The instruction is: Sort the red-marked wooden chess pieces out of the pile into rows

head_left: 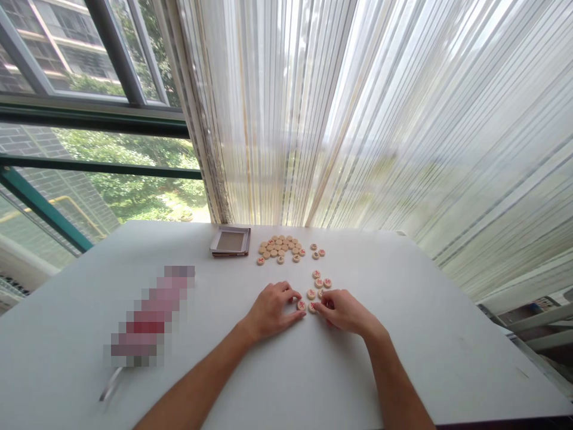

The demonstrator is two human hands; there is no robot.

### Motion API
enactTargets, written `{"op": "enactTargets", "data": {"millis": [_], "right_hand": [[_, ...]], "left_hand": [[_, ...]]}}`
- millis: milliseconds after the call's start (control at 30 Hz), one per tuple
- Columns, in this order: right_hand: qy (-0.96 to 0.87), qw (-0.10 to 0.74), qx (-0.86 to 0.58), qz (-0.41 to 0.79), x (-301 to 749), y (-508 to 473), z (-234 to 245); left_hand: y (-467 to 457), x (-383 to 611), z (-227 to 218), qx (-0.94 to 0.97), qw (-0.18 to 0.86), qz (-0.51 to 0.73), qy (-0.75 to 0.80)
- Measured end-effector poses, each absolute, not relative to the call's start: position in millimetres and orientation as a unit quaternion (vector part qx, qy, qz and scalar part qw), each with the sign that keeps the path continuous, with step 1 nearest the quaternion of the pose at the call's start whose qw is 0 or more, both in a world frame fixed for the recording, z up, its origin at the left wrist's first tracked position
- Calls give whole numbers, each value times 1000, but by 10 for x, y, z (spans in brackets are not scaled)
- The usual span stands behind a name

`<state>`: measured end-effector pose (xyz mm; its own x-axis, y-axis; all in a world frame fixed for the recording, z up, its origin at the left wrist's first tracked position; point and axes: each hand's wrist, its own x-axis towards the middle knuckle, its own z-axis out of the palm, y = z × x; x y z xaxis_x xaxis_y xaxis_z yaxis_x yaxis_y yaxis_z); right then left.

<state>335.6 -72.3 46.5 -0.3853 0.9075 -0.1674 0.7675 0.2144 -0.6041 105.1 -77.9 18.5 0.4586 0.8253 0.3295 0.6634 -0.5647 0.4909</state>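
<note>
On the white surface [425,334], the left hand [271,310] lay loosely open, fingers touching a disc [302,305]. The right hand [342,310] had its fingers narrow at a second disc [313,307], grip unclear. Farther off, a disc pile [280,246] lay beside an open, empty-looking box [230,241], under the curtain [358,119] and window [89,119].

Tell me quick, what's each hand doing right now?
Left hand: fingers curled, tips on a round wooden piece on the table; grip cannot be told.
Right hand: fingers curled, tips at the neighbouring piece; grip cannot be told.
</note>
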Motion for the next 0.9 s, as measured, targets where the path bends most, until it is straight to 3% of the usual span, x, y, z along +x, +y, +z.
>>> {"op": "enactTargets", "data": {"millis": [900], "right_hand": [[-764,134,-539,328,3347,-734,483]], "left_hand": [[-764,1066,180,838,152,274,446]]}}
